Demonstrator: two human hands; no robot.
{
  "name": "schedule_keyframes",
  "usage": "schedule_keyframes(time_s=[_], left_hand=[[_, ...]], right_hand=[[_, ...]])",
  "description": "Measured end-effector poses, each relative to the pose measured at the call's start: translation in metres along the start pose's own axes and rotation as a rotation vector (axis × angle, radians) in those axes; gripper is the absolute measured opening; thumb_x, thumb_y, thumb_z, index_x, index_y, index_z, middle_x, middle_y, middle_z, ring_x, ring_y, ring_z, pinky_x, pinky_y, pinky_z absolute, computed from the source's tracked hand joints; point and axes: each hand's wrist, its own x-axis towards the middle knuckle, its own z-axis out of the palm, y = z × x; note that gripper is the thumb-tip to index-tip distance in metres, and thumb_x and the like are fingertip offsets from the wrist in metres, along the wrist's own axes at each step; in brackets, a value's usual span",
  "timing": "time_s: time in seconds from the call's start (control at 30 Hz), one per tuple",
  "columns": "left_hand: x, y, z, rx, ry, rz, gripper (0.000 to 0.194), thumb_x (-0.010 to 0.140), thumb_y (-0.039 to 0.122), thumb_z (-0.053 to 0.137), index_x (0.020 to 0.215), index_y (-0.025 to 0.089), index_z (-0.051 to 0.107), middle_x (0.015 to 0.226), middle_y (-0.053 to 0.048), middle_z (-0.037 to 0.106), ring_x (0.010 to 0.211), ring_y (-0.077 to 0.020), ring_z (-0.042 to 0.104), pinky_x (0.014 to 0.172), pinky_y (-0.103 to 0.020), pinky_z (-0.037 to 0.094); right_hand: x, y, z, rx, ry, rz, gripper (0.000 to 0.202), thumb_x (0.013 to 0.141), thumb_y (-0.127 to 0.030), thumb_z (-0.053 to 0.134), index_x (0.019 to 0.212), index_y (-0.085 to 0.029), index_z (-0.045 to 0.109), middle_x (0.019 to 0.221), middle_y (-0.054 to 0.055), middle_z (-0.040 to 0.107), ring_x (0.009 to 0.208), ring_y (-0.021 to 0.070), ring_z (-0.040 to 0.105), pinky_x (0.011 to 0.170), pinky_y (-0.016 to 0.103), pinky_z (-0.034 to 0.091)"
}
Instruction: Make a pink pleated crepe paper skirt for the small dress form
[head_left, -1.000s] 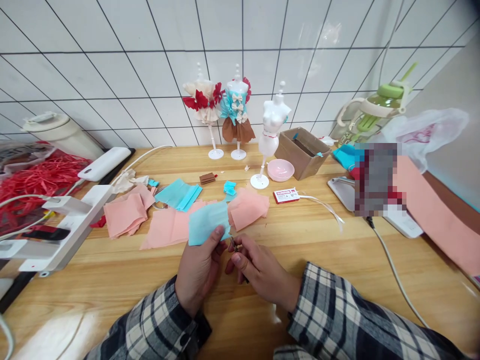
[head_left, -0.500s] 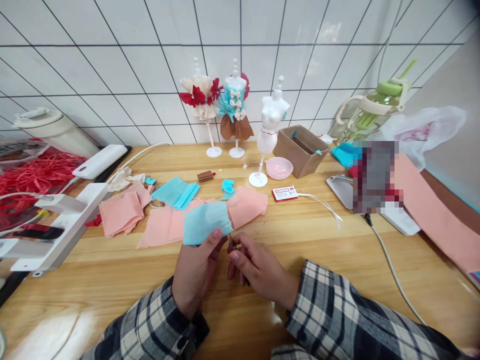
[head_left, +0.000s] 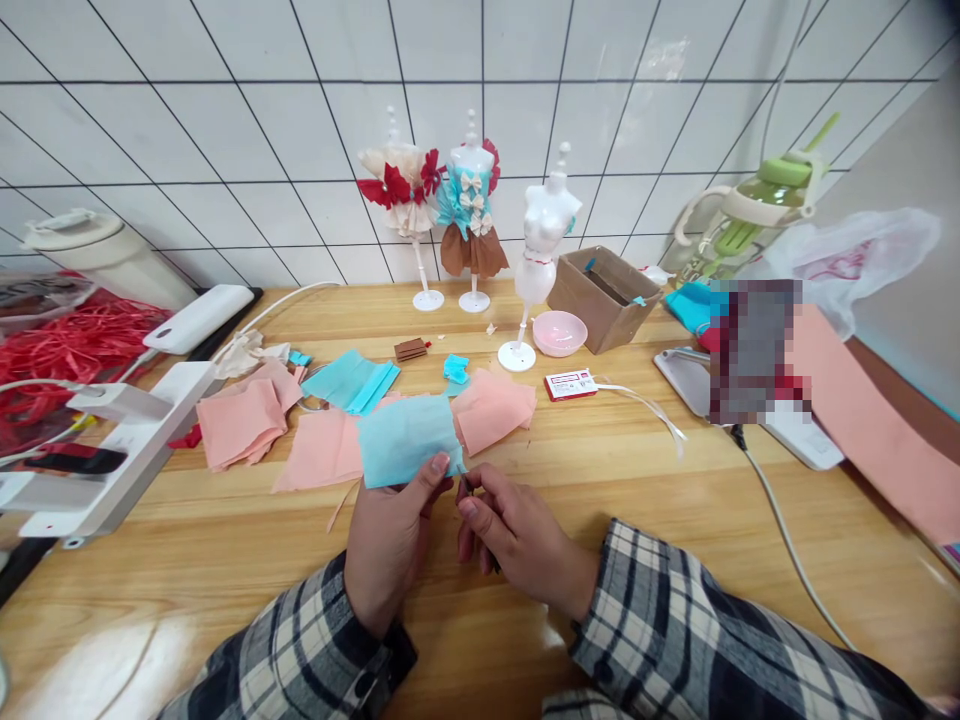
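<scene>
My left hand pinches a sheet of light blue crepe paper between thumb and fingers, holding it above the table. In my right hand is a slim dark metal tool, its tip at the paper's lower right corner. The fingers cover most of the tool, so its kind is not clear. Behind the blue sheet lie pink paper pieces and another pink piece. A folded blue paper stack rests farther back.
A bare white mannequin stands near two dressed ones, beside a pink bowl and a brown box. At left are a power strip and red shreds. A cable runs down the right side.
The blue sheet has shifted slightly left and tilted. A thin pale strip now shows below the pink paper, left of my left hand. My right hand has barely moved.
</scene>
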Motion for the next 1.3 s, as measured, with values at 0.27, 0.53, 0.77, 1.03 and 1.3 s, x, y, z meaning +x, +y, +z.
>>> schedule_keyframes(time_s=[0.27,0.53,0.77,1.03,1.3], left_hand=[[-0.0009,0.0016,0.0023,-0.010,0.006,0.020,0.050,0.061,0.030,0.086,0.106,0.022,0.068,0.082,0.002,0.070,0.073,-0.0113,0.061,0.070,-0.021,0.053],[-0.0011,0.0030,0.0051,-0.022,0.008,0.035,0.054,0.059,0.028,0.088,0.109,0.024,0.067,0.078,0.004,0.069,0.073,-0.0122,0.064,0.073,-0.022,0.055],[-0.0017,0.0030,0.0039,-0.059,0.013,-0.006,0.054,0.061,0.025,0.087,0.111,0.024,0.066,0.091,0.001,0.071,0.075,-0.0104,0.063,0.068,-0.019,0.055],[0.0011,0.0090,0.0013,0.070,0.000,0.033,0.056,0.061,0.030,0.086,0.112,0.022,0.065,0.089,-0.001,0.071,0.074,-0.0146,0.064,0.070,-0.027,0.056],[0.0040,0.0068,-0.0010,0.158,-0.015,0.109,0.045,0.065,0.033,0.083,0.106,0.022,0.067,0.092,-0.004,0.073,0.093,-0.0233,0.066,0.087,-0.037,0.053]], right_hand=[[-0.0003,-0.0033,0.0009,0.022,-0.003,0.006,0.030,0.098,-0.049,0.040,0.099,-0.019,0.047,0.062,-0.002,0.064,0.041,0.0079,0.051,0.040,0.016,0.036],[-0.0012,-0.0047,0.0016,0.032,-0.007,0.025,0.027,0.098,-0.046,0.041,0.097,-0.020,0.046,0.060,-0.004,0.062,0.039,0.0075,0.050,0.039,0.016,0.035],[-0.0005,-0.0037,0.0013,0.036,-0.007,0.021,0.026,0.098,-0.046,0.041,0.097,-0.021,0.046,0.060,-0.004,0.062,0.039,0.0074,0.049,0.039,0.016,0.035],[-0.0005,-0.0025,0.0009,0.033,0.016,0.021,0.026,0.098,-0.046,0.041,0.095,-0.020,0.045,0.058,-0.004,0.062,0.038,0.0072,0.049,0.038,0.016,0.034],[-0.0014,-0.0053,0.0005,0.046,0.024,0.038,0.028,0.098,-0.047,0.039,0.092,-0.020,0.044,0.053,-0.006,0.057,0.035,0.0061,0.045,0.036,0.015,0.031]])
